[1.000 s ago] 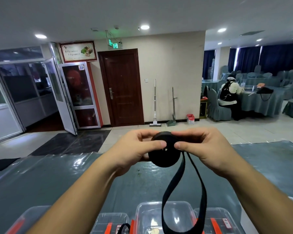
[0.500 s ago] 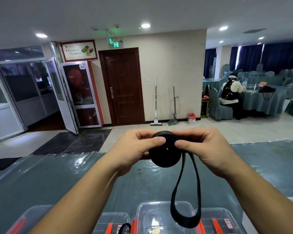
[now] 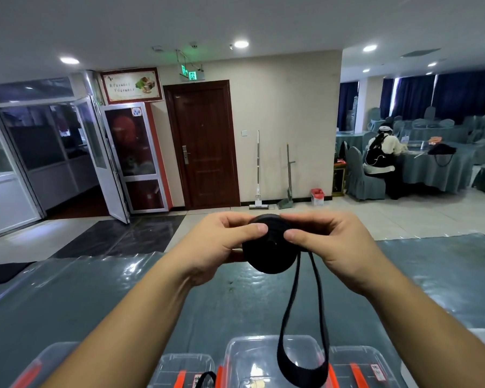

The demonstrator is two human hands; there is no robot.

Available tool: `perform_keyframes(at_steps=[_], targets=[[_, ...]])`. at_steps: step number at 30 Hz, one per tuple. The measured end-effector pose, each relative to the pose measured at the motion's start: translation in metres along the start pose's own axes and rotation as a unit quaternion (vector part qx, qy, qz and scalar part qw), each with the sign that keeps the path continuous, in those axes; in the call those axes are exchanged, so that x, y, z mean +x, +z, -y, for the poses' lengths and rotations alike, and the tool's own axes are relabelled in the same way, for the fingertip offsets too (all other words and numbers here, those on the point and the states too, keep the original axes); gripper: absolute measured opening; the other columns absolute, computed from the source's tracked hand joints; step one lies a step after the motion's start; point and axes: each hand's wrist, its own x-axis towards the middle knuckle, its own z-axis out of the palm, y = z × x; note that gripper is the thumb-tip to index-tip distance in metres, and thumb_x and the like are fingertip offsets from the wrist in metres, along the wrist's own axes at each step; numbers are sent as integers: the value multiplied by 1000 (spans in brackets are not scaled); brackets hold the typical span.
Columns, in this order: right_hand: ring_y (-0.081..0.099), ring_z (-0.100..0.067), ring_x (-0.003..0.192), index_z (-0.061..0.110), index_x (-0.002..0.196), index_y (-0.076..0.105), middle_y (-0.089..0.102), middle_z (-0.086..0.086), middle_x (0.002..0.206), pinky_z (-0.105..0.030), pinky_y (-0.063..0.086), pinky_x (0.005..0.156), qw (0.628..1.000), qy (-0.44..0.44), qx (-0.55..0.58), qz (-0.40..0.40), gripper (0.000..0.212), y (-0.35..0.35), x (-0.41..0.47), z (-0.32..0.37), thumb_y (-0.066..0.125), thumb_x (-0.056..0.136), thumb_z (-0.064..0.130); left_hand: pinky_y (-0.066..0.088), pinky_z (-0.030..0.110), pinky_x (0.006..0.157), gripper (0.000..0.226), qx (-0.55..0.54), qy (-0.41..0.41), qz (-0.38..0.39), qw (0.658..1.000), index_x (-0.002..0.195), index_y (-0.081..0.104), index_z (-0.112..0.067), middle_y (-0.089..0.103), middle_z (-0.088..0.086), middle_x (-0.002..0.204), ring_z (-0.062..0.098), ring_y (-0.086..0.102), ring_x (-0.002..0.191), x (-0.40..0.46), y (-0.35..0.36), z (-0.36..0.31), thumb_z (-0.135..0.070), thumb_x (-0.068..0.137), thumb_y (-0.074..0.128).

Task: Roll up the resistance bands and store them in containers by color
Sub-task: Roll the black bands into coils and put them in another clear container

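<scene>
The worktop (image 3: 95,298) spreads out in front of you under a glossy grey-green cover, and along its near edge sits a row of clear containers (image 3: 252,357) with orange latches, lids on, directly below your hands.

Above them, held up in the air and well clear of the worktop, is the black resistance band (image 3: 269,250). Most of it is wound into a tight disc whose flat face looks toward you, so the winding axis runs from you away into the room.

Your left hand (image 3: 216,245) pinches the disc from its left side, thumb across the face, fingers behind. Your right hand (image 3: 328,242) does the same from the right, thumb tip near the disc's centre. Both grips are closed on the roll.

What matters for the next turn is the loose tail (image 3: 303,368). It leaves the disc at its right edge, just under your right thumb, and hangs straight down as a narrow loop, its bottom dangling in front of the middle container. So the slack lies below the grip, on the right hand's side; that hand is nearer to feed it in.

A second black strap (image 3: 205,378) peeks up at the bottom edge.
</scene>
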Motion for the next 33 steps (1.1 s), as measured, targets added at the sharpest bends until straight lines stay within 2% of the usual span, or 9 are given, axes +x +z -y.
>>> perform_keyframes(at_steps=[4,8,11,14,18,21,26,29,33], targets=[[77,-19,103,25,106,82,81,-2,106,-25,59,90,995,-10,52,-84,33,3,-2,-4,81,73,23,59,25,75,34,-86,24,-30,996,116,79,-16,79,10,109,18,75,94,0,11,8,-30,85,74],[77,-18,105,25,108,82,81,-1,106,-24,59,90,994,-15,41,-99,34,1,-1,-5,81,73,26,61,27,77,35,-148,18,-53,987,116,77,-11,78,12,109,19,74,95,4,21,14,-27,86,74],[77,-16,102,29,106,83,81,1,105,-23,59,90,998,-5,4,-59,29,-7,-1,2,80,80,17,59,24,73,27,-89,20,-31,995,120,74,-8,77,18,109,19,75,92,3,16,11,-13,93,72],[77,-13,101,34,103,83,82,2,104,-18,58,85,1000,-3,-21,-8,35,-9,-3,5,77,85,5,56,19,65,21,-15,25,0,1000,112,77,-9,79,10,97,14,76,83,1,11,8,-8,91,75],[77,-16,103,23,105,83,81,-1,105,-17,57,85,997,-16,37,-67,29,-3,-8,2,79,76,20,58,21,74,32,-69,42,-18,997,115,78,-14,80,8,105,14,75,93,-2,16,10,-21,83,78],[77,-17,102,21,104,83,81,-3,105,-18,58,85,992,-20,59,-111,31,-3,-10,0,80,73,21,59,23,77,40,-109,50,-49,992,115,77,-15,79,7,108,15,74,96,-3,20,13,-30,79,78],[78,-21,101,18,103,83,81,-6,104,-21,59,84,995,-14,56,-85,28,-6,-11,5,79,75,14,60,28,76,28,-82,28,-22,996,119,75,-11,77,10,110,20,74,96,-6,20,9,-16,91,74],[77,-20,103,14,106,82,81,-6,106,-21,59,86,999,-8,14,-39,27,-7,-14,8,77,82,4,58,24,69,20,-15,29,-5,999,112,78,-13,79,10,100,18,75,88,-9,17,0,-14,92,74],[77,-20,102,19,104,83,81,-6,105,-20,59,84,995,-6,72,-73,29,-1,-17,11,79,75,16,57,22,67,26,-42,38,-31,998,109,80,-16,79,8,98,13,74,85,-11,21,-2,-25,85,77]])
